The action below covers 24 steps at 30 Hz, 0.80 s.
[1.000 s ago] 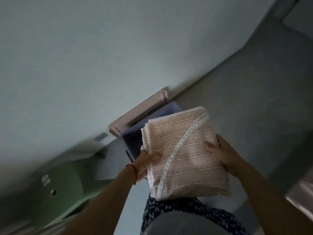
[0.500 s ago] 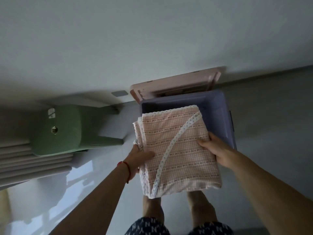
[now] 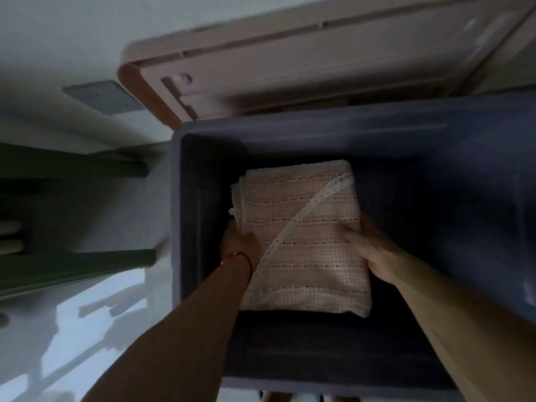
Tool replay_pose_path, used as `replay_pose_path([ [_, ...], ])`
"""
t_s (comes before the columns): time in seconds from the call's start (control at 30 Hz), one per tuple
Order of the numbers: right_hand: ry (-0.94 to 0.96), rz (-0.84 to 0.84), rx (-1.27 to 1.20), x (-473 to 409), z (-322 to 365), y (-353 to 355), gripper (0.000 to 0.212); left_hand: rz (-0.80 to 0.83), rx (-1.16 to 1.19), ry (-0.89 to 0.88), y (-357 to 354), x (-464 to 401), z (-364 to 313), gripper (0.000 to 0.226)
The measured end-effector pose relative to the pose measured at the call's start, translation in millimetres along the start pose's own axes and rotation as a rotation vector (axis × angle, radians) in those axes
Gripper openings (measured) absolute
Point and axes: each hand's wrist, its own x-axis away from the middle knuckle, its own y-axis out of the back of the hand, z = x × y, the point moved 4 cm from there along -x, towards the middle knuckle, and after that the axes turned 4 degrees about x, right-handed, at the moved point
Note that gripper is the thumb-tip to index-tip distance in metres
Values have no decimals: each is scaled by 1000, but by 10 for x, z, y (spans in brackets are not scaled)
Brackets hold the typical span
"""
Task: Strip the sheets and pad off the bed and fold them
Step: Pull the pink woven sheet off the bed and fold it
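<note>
**Folded sheet held low inside storage bin**

We see the folded sheet (image 3: pixel 304 245), pink checked with a white lace trim running diagonally across its top face, down inside the purple bin (image 3: pixel 435 146). It sits in the middle-left of the bin's dark interior; we cannot tell whether it rests on the bottom or hangs just above it.

Both hands grip it. The left hand (image 3: pixel 239 246) holds the sheet's left edge, fingers curled under the stacked layers, thumb on top near the trim. A red string bracelet (image 3: pixel 240 258) circles that wrist. The right hand (image 3: pixel 368 246) clamps the right edge, its thumb laid flat on the fabric, the fingers (image 3: pixel 377 271) wrapped under and mostly hidden. Both forearms reach in over the bin's near rim.

Behind the bin a pink lid (image 3: pixel 290 62) leans tilted against the wall (image 3: pixel 58 30), touching the bin's far rim. Left of the bin we see green furniture legs (image 3: pixel 81 261) on the pale floor (image 3: pixel 72 329), and a grey wall plate (image 3: pixel 101 97) above them.
</note>
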Motion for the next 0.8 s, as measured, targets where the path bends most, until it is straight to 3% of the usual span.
replay_pose_path([
  [0.1,28,-3,67,-457,-341,-177,57,-37,-154,-48,-128,-332,336,56],
  [0.2,96,-59,357,-775,-551,-189,67,3,-328,-112,-299,-526,528,67],
  [0.3,207,-110,533,-725,-561,-179,79,-155,-419,-273,-345,-300,489,76],
  [0.37,302,-126,851,-523,-434,-264,106,-228,-634,-526,-394,-93,372,92],
  [0.43,404,-73,1272,-421,-344,-398,134,-71,-954,-707,-451,-99,307,103],
  [0.53,370,81,1543,-584,-405,-517,161,178,-1364,-650,-421,-519,285,124],
  [0.63,269,64,1648,-865,-543,-543,166,235,-1490,-639,-471,-858,315,140],
  [0.73,235,64,1690,-949,-573,-590,165,183,-1477,-617,-526,-952,375,135],
  [0.8,221,87,1699,-872,-525,-578,161,171,-1519,-593,-540,-849,319,116],
])
